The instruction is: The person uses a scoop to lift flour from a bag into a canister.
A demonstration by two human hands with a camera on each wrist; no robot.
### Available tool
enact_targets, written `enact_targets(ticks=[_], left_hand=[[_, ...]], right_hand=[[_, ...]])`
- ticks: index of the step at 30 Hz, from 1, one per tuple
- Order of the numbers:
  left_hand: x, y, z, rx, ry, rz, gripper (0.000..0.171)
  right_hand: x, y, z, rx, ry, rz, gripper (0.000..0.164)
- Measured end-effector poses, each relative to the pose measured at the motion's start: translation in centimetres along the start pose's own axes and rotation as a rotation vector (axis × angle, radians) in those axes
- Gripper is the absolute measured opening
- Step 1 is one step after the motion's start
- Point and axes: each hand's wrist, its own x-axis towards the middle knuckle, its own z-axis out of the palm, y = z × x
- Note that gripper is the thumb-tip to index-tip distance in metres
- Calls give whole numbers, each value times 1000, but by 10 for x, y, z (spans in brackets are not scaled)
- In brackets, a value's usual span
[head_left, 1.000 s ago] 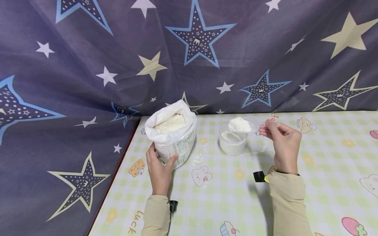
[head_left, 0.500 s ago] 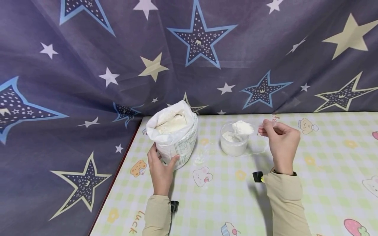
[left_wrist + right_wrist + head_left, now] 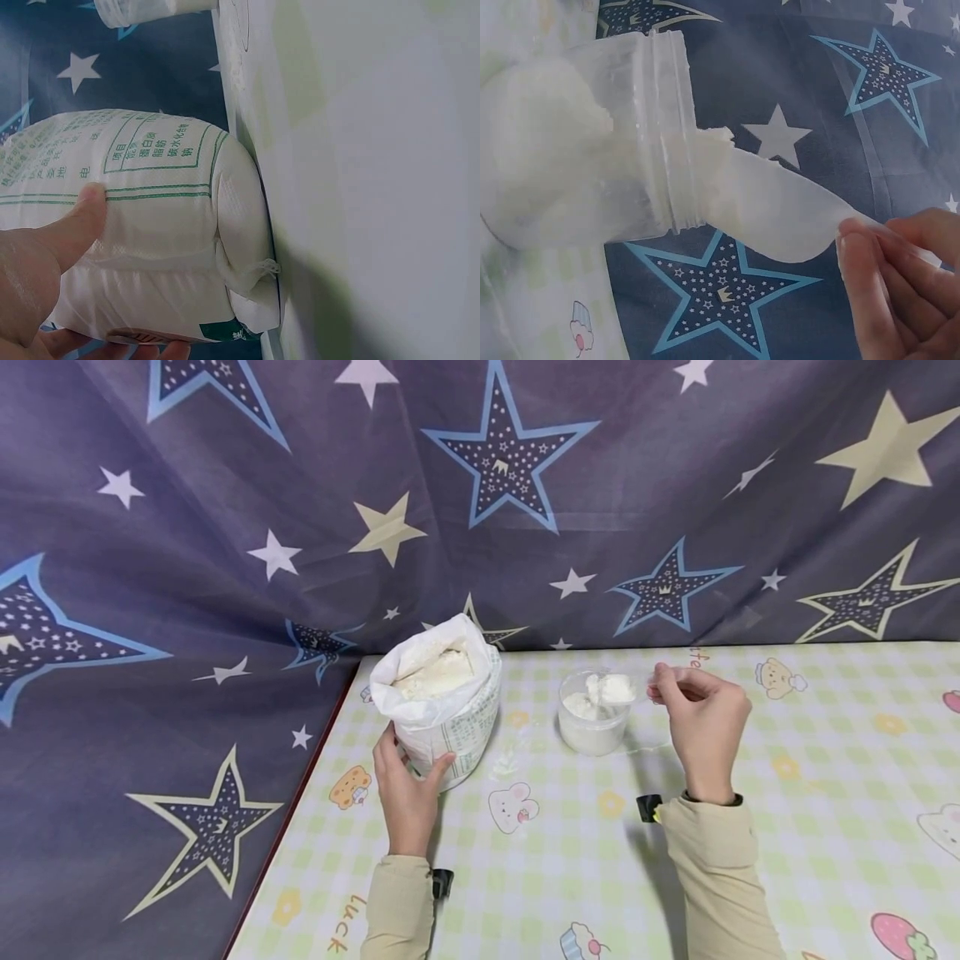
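Observation:
On the left of the head view stands a white woven bag [image 3: 457,739] with green print, its top rolled down around off-white flour [image 3: 438,677]. My left hand [image 3: 405,797] grips the bag's near side low down, thumb in front and fingers round the left. My right hand [image 3: 705,727] pinches the thin handle of a translucent plastic spoon [image 3: 791,214]. A heap of flour [image 3: 617,688] lies on the spoon, and some reaches over the rim of a clear round tub [image 3: 592,739]. That tub holds flour too. In the right wrist view, the spoon's tip is at the tub's mouth.
A checked tablecloth [image 3: 570,868] with cartoon prints covers the table. Whitish smears of powder [image 3: 510,760] lie between bag and tub. Behind the table hangs a dark curtain [image 3: 315,468] with stars. The table's left edge runs beside the curtain.
My right hand has moved slightly left, and the spoon has come lower over the tub and tipped. Flour slides from it into the tub. My left hand keeps its place on the bag.

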Motion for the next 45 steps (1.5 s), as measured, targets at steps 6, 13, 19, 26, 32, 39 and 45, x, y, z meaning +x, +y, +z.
enact_targets(ticks=[6,13,19,26,32,39,45], left_hand=[[0,-1,0,2,4,2,94],[0,-1,0,3,2,-1,94],[1,-1,0,6,2,-7,94],[0,0,0,6,-1,-16,95],[0,1,0,4,0,-10,95],[1,1,0,3,4,-5,95],[1,0,0,1,3,-6,94]], right_hand=[[0,-3,-1,16,-14,-1,25],[0,-6,-4,35,-21,-1,25],[0,-7,-7,59,-22,-2,31],[1,-8,-7,162,-18,27,29],[2,-10,-8,306,12,84,28],[5,-22,-2,456,9,78,27],[3,-28,7,456,-2,63,30]])
